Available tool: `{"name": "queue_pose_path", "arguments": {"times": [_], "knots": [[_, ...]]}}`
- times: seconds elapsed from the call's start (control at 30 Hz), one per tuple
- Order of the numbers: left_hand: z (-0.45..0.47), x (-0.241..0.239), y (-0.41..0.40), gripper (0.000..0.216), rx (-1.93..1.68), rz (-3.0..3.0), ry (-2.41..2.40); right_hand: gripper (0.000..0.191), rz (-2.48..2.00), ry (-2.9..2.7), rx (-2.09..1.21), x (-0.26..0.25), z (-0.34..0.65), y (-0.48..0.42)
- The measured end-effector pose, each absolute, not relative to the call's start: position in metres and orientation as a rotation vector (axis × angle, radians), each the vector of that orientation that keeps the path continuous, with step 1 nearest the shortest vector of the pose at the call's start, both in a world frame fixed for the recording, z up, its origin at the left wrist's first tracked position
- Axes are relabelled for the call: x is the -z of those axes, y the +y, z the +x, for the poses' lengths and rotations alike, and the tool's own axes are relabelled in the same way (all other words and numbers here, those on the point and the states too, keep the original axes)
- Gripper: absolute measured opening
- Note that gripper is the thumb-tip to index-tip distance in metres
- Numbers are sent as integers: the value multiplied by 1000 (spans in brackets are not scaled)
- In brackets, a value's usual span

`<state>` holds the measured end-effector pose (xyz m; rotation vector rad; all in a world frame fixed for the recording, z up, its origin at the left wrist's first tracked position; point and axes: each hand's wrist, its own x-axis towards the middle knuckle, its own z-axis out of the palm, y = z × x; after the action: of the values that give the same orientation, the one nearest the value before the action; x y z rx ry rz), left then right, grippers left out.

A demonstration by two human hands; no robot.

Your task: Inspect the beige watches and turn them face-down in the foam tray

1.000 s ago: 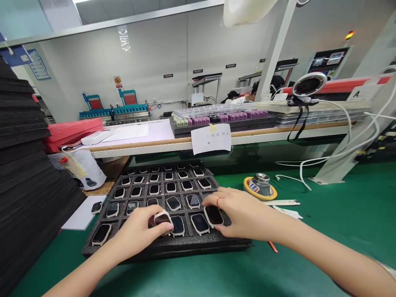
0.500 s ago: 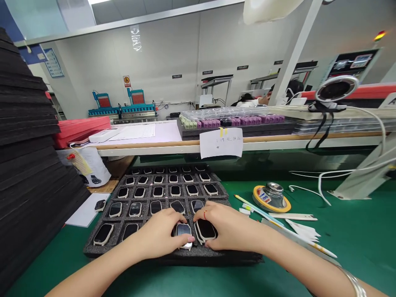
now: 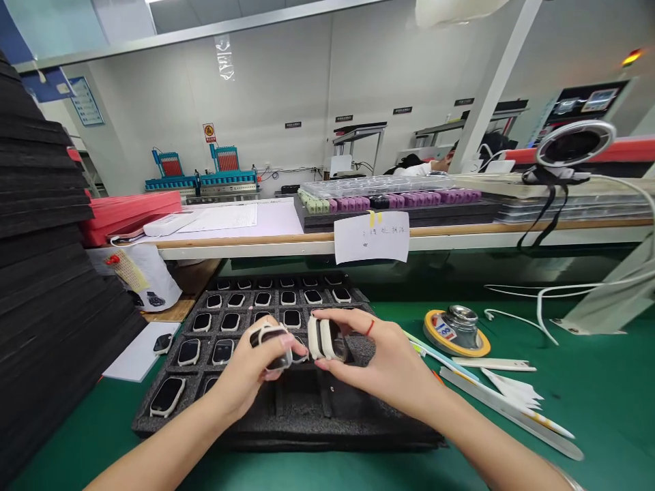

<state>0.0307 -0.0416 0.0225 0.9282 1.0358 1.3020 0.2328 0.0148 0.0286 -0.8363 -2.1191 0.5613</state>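
Note:
My left hand (image 3: pixel 244 376) pinches a smartwatch case (image 3: pixel 278 351) with a pale frame, tilted above the tray. Raised beside it, my right hand (image 3: pixel 391 361) grips smartwatch cases (image 3: pixel 323 338) by their edges between thumb and fingers. They look like two stacked face to back and stand on edge. Beneath both hands lies a black foam tray (image 3: pixel 307 429) with rows of pockets. Several watches, such as a front-left watch (image 3: pixel 167 397), sit screen up in it. The front pockets under my hands hold no watch. My left forearm and hand partly cover some pockets.
Black foam trays (image 3: pixel 46 307) are stacked high at left. A loose watch (image 3: pixel 163 343) lies on a white pad (image 3: pixel 138 354). On the right are a tape roll (image 3: pixel 434 334), a metal-topped bottle (image 3: pixel 463 327) and pens. A shelf edge (image 3: pixel 256 249) crosses behind.
Both hands have risen off the tray's front row, lifting watches out of their pockets. The right hand's watches have turned from lying flat to standing on edge.

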Motion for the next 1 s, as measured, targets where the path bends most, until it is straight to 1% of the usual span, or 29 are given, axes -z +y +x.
{"name": "queue_pose_path", "arguments": {"times": [0.1,0.2,0.3,0.4,0.5,0.7,0.83,1.0], "knots": [[32,-12,-34,15,-1299,668,1006,48,-733,-2055,-516,-23,222,15],[35,-3,-32,14,-1285,573,1008,48,-609,-2076,-471,-11,216,15],[38,-1,-33,26,-1203,538,945,50,-522,-2138,-486,0,212,17],[41,0,-34,41,-1073,553,860,56,-577,-2220,-651,8,208,20],[43,3,-36,40,-1056,573,872,66,-642,-2265,-812,16,203,20],[43,8,-39,44,-1001,598,743,85,-522,-2187,-879,27,202,16],[46,12,-41,40,-1079,669,760,90,-468,-2113,-954,27,206,13],[49,13,-42,48,-1107,685,830,93,-425,-2111,-956,27,209,13]]}}
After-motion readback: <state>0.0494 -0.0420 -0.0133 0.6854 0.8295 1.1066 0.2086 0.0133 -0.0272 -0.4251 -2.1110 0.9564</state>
